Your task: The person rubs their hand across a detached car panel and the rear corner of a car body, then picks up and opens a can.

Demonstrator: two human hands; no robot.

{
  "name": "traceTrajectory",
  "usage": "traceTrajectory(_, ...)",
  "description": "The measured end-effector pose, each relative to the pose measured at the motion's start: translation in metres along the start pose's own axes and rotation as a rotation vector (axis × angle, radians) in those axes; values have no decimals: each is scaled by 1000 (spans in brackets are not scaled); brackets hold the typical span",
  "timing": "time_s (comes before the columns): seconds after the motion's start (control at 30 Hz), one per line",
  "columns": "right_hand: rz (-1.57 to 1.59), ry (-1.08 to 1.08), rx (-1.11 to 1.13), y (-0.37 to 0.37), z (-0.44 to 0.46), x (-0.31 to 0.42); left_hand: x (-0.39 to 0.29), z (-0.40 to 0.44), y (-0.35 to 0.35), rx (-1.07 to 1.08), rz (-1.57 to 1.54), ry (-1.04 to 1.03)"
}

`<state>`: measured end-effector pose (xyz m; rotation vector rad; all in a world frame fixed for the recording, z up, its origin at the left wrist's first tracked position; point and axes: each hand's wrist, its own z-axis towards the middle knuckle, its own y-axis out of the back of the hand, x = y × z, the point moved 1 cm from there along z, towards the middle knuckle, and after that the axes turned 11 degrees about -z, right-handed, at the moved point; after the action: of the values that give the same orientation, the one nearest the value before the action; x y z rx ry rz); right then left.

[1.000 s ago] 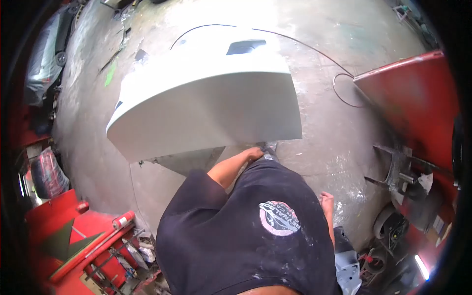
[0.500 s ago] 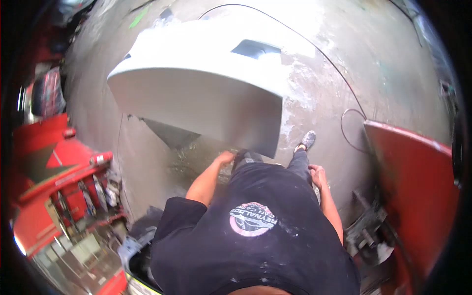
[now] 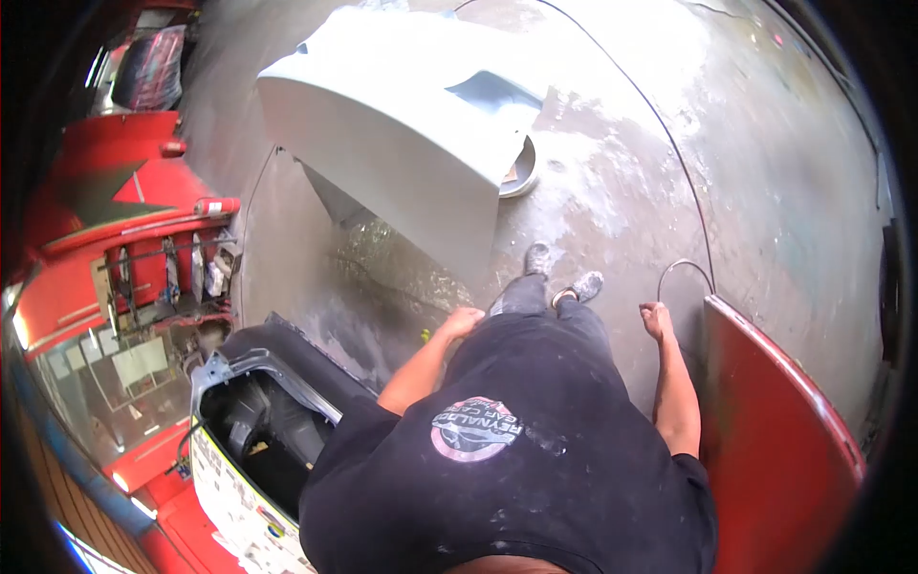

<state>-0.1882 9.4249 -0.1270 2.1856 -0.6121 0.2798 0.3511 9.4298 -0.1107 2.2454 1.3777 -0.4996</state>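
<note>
My left hand [image 3: 466,320] hangs beside my left thigh, fingers curled in with nothing showing in them. My right hand [image 3: 656,319] is held out to the right, closed in a loose fist, and no object shows in it. A thin dark hose [image 3: 685,165] curves over the floor, and its loop passes close to that hand; whether they touch I cannot tell. A red panel [image 3: 784,430] stands just right of my right forearm. Ahead of me is a large white and grey car body panel [image 3: 382,143] with a cut-out, apart from both hands.
A round white bucket [image 3: 519,172] partly shows behind the white panel. On the left are a red car front [image 3: 115,220] with its hood area exposed and a dark-lined car part [image 3: 258,411] with a pale, marked side. The concrete floor [image 3: 612,182] has white patches.
My view has turned and shifted, so the white panel sits farther up and the bucket shows. My right hand has swung outward from my thigh. Both shoes are now visible.
</note>
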Motion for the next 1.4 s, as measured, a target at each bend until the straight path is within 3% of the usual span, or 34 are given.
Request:
traceTrajectory(0.1,-55,74,-8,28,40,31,-19,-4,-5,37,22,105)
traceTrajectory(0.2,11,144,-63,57,62,82,24,36,-21,72,-178,244)
traceTrajectory(0.3,-30,245,-117,81,79,124,22,58,-21,177,-130,192)
traceTrajectory(0.37,-63,331,-130,99,84,155,14,73,-14,257,64,272)
traceTrajectory(0.4,-46,360,-123,108,87,169,24,79,-15,308,-8,250)
traceTrajectory(0.47,54,354,-154,117,102,187,-5,67,-2,177,-193,488)
traceTrajectory(0.57,140,354,-228,146,113,225,-8,61,11,66,-261,447)
traceTrajectory(0.67,133,439,-331,180,128,271,100,120,-4,121,-459,448)
traceTrajectory(0.73,38,562,-444,206,141,300,89,97,-7,67,-530,509)
traceTrajectory(0.87,-111,718,-453,237,176,341,22,33,-28,-103,-620,529)
traceTrajectory(1.03,-330,917,-345,248,219,358,7,31,-85,-232,-792,424)
traceTrajectory(1.17,-330,1027,-267,263,240,368,-31,42,-141,-345,-866,397)
traceTrajectory(1.23,-334,1120,-312,261,262,364,-47,52,-153,-308,-693,378)
traceTrajectory(1.3,-344,1129,-295,275,257,377,-61,63,-162,-313,-290,8)
traceTrajectory(1.37,-408,1105,-175,268,272,378,-50,80,-177,-522,62,-326)
traceTrajectory(1.4,-408,1105,-154,265,277,379,-60,73,-181,-517,27,-300)
